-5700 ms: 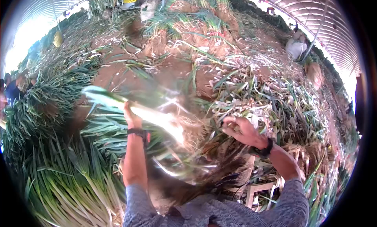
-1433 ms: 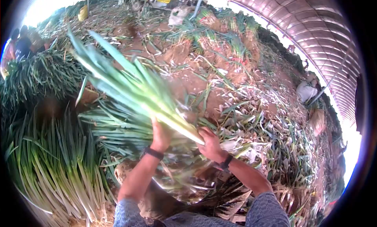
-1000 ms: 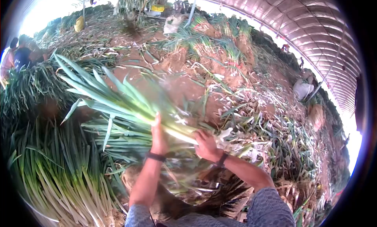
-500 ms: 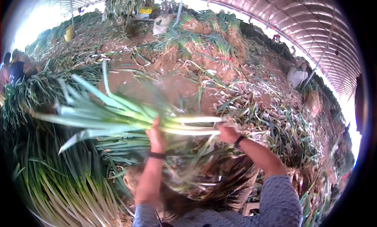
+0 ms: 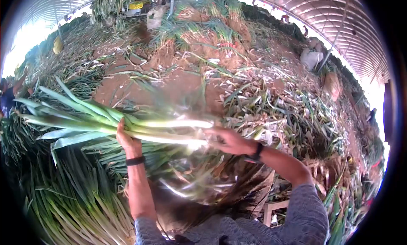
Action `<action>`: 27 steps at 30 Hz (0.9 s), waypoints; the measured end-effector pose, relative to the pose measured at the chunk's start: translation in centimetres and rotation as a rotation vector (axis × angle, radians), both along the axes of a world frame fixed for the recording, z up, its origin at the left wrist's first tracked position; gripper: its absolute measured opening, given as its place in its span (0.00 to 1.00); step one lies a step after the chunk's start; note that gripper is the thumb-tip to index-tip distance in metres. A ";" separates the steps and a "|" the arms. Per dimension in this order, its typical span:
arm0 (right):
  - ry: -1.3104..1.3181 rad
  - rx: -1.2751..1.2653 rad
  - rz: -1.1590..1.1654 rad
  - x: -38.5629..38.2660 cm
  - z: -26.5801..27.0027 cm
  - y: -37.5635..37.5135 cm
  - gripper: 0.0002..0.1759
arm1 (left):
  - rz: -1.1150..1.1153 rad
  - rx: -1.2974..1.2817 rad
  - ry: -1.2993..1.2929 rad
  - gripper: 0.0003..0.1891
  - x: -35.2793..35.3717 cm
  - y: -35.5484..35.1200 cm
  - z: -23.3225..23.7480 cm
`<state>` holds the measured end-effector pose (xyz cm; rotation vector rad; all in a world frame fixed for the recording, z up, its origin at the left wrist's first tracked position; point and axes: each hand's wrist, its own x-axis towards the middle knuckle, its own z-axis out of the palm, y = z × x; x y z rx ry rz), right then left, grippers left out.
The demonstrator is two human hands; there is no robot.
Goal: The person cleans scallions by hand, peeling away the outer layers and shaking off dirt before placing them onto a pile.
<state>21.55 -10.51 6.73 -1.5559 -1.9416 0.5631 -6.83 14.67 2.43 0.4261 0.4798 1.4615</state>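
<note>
A few long green onions (image 5: 169, 123) lie level across the view, leaves to the left and white stems to the right. My left hand (image 5: 127, 140) is wrapped round them where the green turns pale. At the white ends is my right hand (image 5: 229, 140), its fingers bent and smeared by motion; what it holds, if anything, is hidden. Loose pale peelings (image 5: 182, 187) lie blurred below the stems, over a brown cloth (image 5: 250, 185) in front of me.
A large pile of green onions (image 5: 80, 198) fills the lower left. Peeled leaf scraps (image 5: 284, 113) cover the ground at the right. Bundles (image 5: 216, 28) and a pale sack (image 5: 157, 18) stand farther back. At the left edge is another person (image 5: 7, 96). A wooden stool (image 5: 269, 211) shows beside me.
The onions and my left hand have moved left. My right hand has shifted left too, staying at the white ends. The whole view has turned slightly.
</note>
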 end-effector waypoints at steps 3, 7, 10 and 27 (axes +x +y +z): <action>0.047 -0.233 0.054 -3.6 -2.3 4.4 0.27 | -0.095 0.040 -0.021 0.12 -0.5 -1.2 0.7; 0.055 -0.437 0.053 -7.6 0.4 2.5 0.33 | -0.086 -0.036 -0.071 0.11 -2.4 1.1 -1.0; 0.537 -0.530 0.271 -8.3 2.5 -1.9 0.30 | -0.002 -0.128 -0.027 0.10 -3.8 6.7 -6.8; 0.795 -0.356 -0.196 -2.4 -6.6 4.9 0.38 | -0.044 -0.242 -0.049 0.10 -0.1 5.4 -10.7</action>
